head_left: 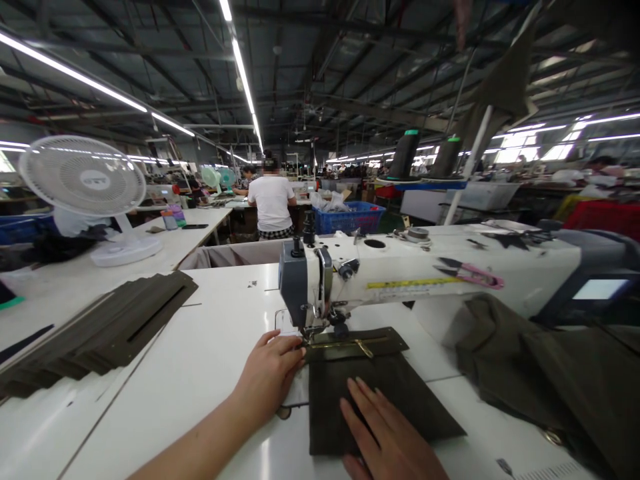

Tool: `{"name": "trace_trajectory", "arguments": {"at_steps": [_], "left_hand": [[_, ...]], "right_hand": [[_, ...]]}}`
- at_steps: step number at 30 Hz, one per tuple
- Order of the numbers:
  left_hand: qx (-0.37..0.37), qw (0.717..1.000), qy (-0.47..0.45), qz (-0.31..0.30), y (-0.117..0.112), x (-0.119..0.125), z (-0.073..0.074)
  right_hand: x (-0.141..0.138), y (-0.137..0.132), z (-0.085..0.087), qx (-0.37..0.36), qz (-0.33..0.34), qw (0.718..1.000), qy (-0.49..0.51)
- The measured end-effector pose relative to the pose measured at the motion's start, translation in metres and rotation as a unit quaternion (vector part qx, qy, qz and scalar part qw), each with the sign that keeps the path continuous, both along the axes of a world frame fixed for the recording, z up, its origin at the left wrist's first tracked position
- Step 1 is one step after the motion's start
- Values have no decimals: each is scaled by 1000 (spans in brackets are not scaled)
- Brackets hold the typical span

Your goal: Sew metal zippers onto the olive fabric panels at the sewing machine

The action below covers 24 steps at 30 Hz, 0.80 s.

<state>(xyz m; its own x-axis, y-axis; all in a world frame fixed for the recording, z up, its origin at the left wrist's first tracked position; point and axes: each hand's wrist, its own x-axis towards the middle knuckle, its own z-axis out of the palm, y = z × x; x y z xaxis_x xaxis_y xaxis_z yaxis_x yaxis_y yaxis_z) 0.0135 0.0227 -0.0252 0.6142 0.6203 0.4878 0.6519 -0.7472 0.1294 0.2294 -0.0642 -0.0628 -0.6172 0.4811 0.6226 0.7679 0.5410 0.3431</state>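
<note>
A dark olive fabric panel (380,400) lies flat on the machine bed, with a strip bearing a gold zipper (335,345) along its far edge. The zipper's gold pull (364,348) points toward me. My left hand (273,367) rests beside the needle area, fingers slightly apart, fingertips at the left end of the zipper strip; its thumb is mostly hidden. Spread over the panel, my right hand (383,433) presses down with its fingers stretched out. The white sewing machine (400,267) stands just beyond, its presser foot (313,333) close to my left fingertips.
Stacked olive pieces (100,333) lie on the left. Crumpled olive fabric (550,373) covers the right side. Pink thread snips (480,275) rest on the machine arm. A white fan (85,180), thread cones (404,157), a blue crate (350,219) and a seated person (271,200) are beyond.
</note>
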Motion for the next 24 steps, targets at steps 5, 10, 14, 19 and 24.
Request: {"name": "trace_trajectory", "arguments": {"at_steps": [5, 10, 14, 19, 24], "left_hand": [[-28, 999, 5, -22, 2, 0, -3], [-47, 998, -31, -30, -5, -1, 9], [-70, 989, -66, -113, -30, 14, 30], [-145, 979, 4, -143, -42, 41, 22], [-242, 961, -134, -22, -32, 44, 13]], "right_hand": [[2, 3, -1, -3, -1, 999, -33], [3, 3, 4, -61, 8, 997, 42], [3, 15, 33, -211, -13, 964, 159], [15, 7, 66, -231, -19, 950, 210], [18, -34, 55, -401, -19, 844, 355]]}}
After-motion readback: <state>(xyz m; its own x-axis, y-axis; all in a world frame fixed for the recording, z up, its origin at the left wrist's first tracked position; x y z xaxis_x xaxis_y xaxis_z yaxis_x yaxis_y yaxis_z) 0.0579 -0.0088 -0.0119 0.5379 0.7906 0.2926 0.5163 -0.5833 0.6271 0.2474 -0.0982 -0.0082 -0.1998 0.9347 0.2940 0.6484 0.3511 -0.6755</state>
